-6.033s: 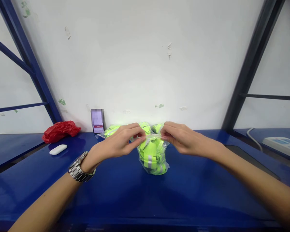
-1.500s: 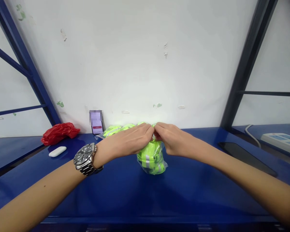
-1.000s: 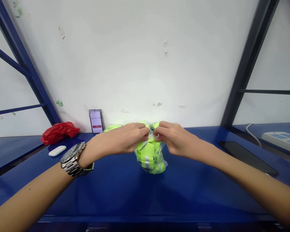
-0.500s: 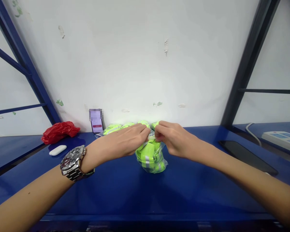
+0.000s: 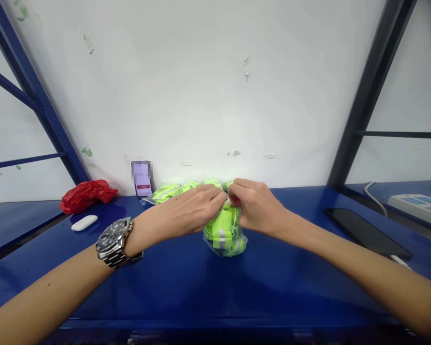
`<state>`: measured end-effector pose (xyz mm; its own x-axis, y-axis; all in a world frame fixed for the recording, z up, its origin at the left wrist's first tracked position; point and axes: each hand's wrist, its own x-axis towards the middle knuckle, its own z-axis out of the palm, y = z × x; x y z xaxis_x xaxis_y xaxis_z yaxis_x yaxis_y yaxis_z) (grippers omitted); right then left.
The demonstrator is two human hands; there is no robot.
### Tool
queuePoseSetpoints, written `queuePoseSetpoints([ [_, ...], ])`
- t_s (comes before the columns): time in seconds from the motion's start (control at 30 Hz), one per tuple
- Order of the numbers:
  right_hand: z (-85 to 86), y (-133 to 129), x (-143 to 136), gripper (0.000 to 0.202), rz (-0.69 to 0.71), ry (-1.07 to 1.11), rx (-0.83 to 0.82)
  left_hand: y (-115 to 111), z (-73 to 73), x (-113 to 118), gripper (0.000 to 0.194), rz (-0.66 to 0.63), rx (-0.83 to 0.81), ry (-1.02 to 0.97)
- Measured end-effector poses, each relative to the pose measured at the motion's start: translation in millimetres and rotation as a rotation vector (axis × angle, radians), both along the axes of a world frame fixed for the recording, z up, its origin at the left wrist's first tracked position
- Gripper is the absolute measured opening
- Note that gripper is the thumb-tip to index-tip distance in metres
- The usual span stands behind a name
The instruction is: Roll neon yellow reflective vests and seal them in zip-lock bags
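A clear plastic bag (image 5: 224, 235) with folded neon-yellow fabric and silvery stripes inside stands on the blue table (image 5: 215, 292), near its middle. My left hand (image 5: 196, 206), with a metal watch on the wrist, pinches the top of this bag from the left. From the right, my right hand (image 5: 256, 206) grips the same top edge with curled fingers. The two hands nearly touch, and their fingertips partly hide the bag's opening. Behind them, several similar yellow bundles (image 5: 166, 192) in clear bags lie in a row against the wall.
A phone (image 5: 142, 184) leans on the wall at the left, near a red plastic bag (image 5: 88, 195) and a white case (image 5: 84, 223). At the right lie a dark tablet (image 5: 366, 232) and a white power strip (image 5: 418, 205). Metal frame posts rise on both sides.
My left hand has shifted slightly right, its fingertips closer to my right hand. The bag has turned a little between them, and the view has moved slightly.
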<state>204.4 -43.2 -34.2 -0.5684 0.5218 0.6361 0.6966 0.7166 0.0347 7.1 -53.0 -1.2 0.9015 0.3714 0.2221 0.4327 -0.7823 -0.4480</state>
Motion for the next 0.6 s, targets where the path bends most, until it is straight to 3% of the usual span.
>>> queuePoseSetpoints([
  [0.23, 2.4, -0.4, 14.6, 0.024, 0.053, 0.014, -0.071, 5.5, 10.6, -15.7, 0.019, 0.089, -0.289, -0.180],
  [0.6, 7.4, -5.9, 25.1, 0.020, 0.035, -0.017, -0.149, 5.8, 4.2, -15.2, 0.020, 0.019, -0.232, -0.175],
])
